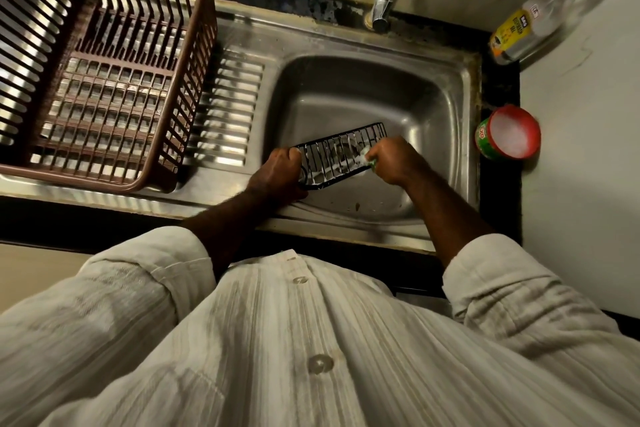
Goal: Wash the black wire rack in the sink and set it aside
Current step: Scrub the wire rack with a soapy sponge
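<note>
Scrubbing over the sink [446,87] basin: left hand [278,168] grips the black wire rack [341,154] by its left end, right hand [391,161] clenches a soapy green scrubber [367,160] against its right side.

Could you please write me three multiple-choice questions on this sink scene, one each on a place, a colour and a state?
1. Where does the brown basket stand? A. On the drainboard B. Inside the sink bowl C. On the floor
2. What colour rims the soap tub? A. Blue B. Red C. Yellow
3. How does the left hand meet the black wire rack? A. Grips its end B. Hovers apart C. Lies flat on it
Answers: 1 A, it sits on ribbed steel; 2 B, red rings the white foam; 3 A, fingers curl round the rack's end while the right hand scrubs with a green scrubber.
</note>
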